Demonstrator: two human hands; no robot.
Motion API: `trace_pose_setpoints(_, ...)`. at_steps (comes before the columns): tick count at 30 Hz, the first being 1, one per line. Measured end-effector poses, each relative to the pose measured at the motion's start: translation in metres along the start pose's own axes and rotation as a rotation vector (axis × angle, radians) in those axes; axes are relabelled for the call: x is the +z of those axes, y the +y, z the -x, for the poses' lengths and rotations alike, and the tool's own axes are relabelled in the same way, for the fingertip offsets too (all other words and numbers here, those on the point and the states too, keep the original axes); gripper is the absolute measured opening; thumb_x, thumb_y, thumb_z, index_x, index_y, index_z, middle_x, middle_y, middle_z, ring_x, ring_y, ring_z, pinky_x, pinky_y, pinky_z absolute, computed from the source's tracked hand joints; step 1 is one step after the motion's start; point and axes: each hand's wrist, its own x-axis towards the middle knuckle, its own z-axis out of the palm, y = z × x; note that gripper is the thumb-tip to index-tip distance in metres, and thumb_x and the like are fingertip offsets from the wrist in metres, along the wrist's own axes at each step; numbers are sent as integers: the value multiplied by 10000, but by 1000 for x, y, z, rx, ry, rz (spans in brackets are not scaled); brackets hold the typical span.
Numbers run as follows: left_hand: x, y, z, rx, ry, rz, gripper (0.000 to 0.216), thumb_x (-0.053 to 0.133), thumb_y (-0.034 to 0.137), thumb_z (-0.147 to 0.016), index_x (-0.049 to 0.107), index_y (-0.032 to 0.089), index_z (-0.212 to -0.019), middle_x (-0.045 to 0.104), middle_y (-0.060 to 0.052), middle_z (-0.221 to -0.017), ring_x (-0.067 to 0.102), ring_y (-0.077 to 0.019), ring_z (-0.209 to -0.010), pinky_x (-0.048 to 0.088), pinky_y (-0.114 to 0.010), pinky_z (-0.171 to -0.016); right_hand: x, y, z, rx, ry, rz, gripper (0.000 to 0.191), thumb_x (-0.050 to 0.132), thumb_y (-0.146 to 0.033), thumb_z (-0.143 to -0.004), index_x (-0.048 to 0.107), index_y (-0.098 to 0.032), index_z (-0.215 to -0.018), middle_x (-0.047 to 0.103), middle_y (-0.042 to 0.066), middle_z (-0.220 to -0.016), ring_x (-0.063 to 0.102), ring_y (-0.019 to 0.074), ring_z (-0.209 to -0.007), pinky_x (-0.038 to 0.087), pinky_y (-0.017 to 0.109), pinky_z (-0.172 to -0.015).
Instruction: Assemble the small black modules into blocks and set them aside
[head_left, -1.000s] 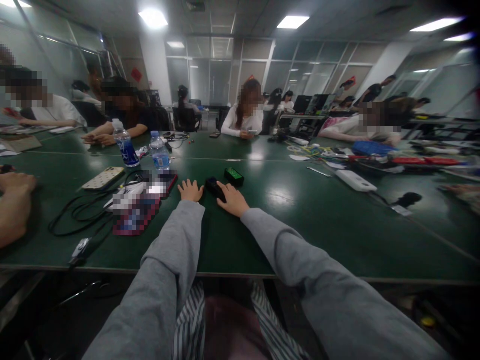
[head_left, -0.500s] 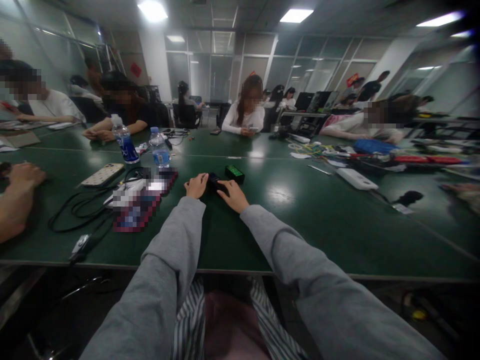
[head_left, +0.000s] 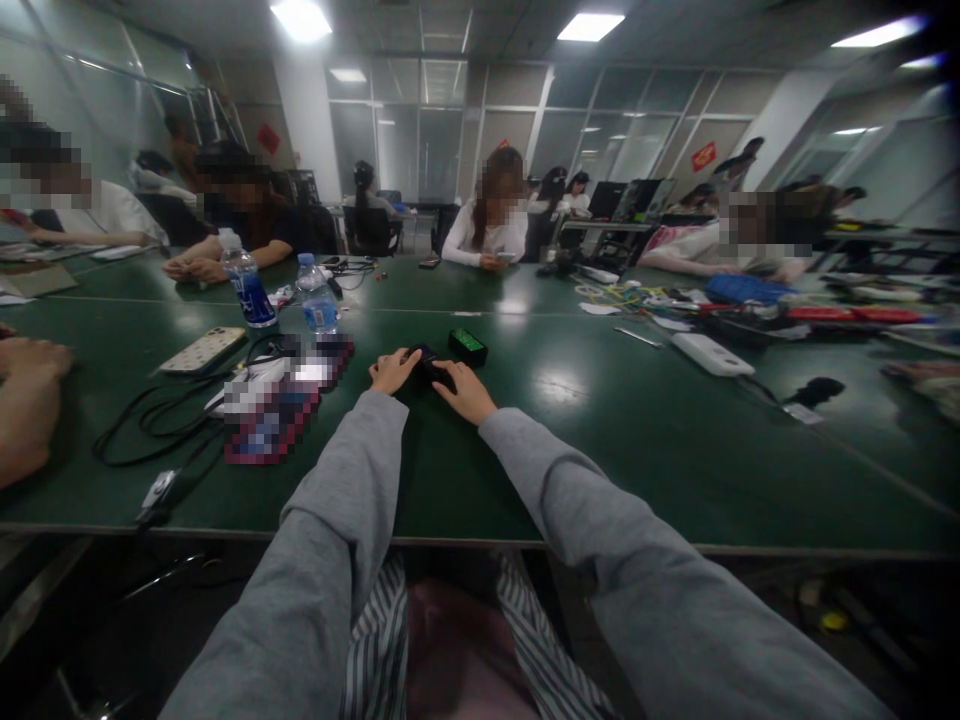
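Note:
Between my hands, on the green table [head_left: 622,450], lies a small dark box-like object [head_left: 424,352]; its kind is too small and dark to make out. My left hand [head_left: 391,371] grips its left side, with the thumb reaching onto its top. The fingers of my right hand [head_left: 466,390] rest on its right, near end. Just beyond my right hand stands a small black box [head_left: 469,346] with a bright green pattern on top, touched by neither hand.
To the left are a patterned phone [head_left: 203,350], black cables [head_left: 120,435] and two water bottles, one blue-labelled [head_left: 252,290], one clear [head_left: 318,300]. A white power strip [head_left: 711,354] and tangled wires [head_left: 622,296] lie to the right. Other people sit around the table; a co-worker's hand [head_left: 34,370] is at far left.
My left thumb has moved to the right, onto the top of the dark object. My right hand has hardly moved. The co-worker's hand at far left has shifted left.

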Motion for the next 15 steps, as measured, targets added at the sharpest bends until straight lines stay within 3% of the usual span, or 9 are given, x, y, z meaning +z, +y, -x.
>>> trace_pose_setpoints(7, 0, -3, -1, 13, 44, 142, 534, 513, 653, -792, 651, 272, -1140, 689, -118, -1075, 437, -372, -1268, 202, -536, -1081, -1, -1, 1, 7, -10, -3, 441, 510, -384, -921, 470, -232, -1332, 554, 95, -1109, 545, 226, -1020, 459, 412, -925)
trace_pose_setpoints(15, 1, -10, -12, -44, 9, 172, 582, 561, 643, -773, 633, 225, -1171, 688, -132, -1132, 500, -326, -1251, 256, -474, -1074, -1, -1, 0, -9, -25, 5, 451, 513, -359, -914, 452, -226, -1341, 560, 101, -1124, 535, 234, -1049, 444, 417, -945)
